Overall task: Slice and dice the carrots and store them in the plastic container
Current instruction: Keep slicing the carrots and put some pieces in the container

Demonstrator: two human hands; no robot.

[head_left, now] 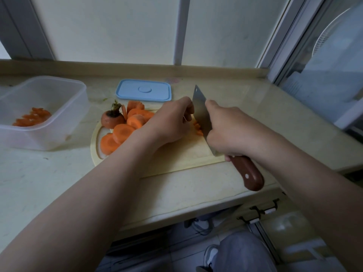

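Observation:
On the pale cutting board (176, 156), my right hand (227, 132) grips a cleaver (200, 112) by its reddish-brown handle, the blade standing on the board. My left hand (170, 122) lies with curled fingers against the blade's left side, holding down small carrot pieces (198, 128) that mostly hide under it. Several round carrot slices (125, 130) and a carrot top with its stem (112, 118) lie on the board's left end. A clear plastic container (39, 112) at the far left holds some cut carrot (32, 116).
The container's blue lid (143, 90) lies flat behind the board, near the windowsill ledge. The counter's front edge runs just below the cleaver handle, with floor, a knee and a shoe beneath. A glass door stands at the right.

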